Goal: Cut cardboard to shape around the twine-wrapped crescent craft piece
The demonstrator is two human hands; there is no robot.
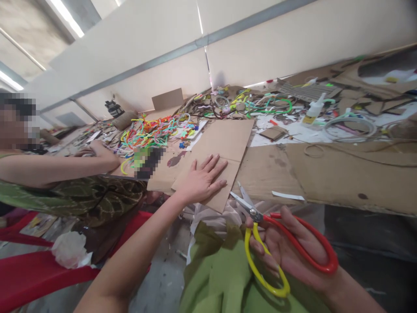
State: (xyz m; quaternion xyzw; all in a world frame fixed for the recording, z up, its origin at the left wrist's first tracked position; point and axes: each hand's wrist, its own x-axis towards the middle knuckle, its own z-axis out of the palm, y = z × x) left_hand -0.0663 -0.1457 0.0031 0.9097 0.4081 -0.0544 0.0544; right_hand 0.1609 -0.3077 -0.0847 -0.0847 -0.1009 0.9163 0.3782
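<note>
Pressing down on the flat, brown cardboard sheet (230,134), my left hand (206,180) lies palm down with its fingers spread apart. The sheet is smooth and matt, straight along its right side, with a faint crease running across beside my fingers. It lies slantwise on the surface (267,169), its near corner reaching past the front edge.

Just right of that corner, my right hand (276,243) is palm up and curled around the scissors (253,213), fingers among the handle loops. One loop is glossy red, the other yellow; the pointed metal blades stand slightly apart, near the sheet.

The surface is covered with brown board, marked by dark stains, and a thin white strip (288,196) lies near its front edge. Behind the sheet are tangled, bright cords (153,130) in orange, green and yellow. Farther right stand a translucent bottle (313,112) with a pointed nozzle and, nearer, a pale ring-shaped coil (350,129), among cardboard scraps and white paper.

To my left, another person's bare forearm (65,168) rests at the surface, above a red chair (42,278). A pale wall (276,52) with a grey band rises behind everything.
</note>
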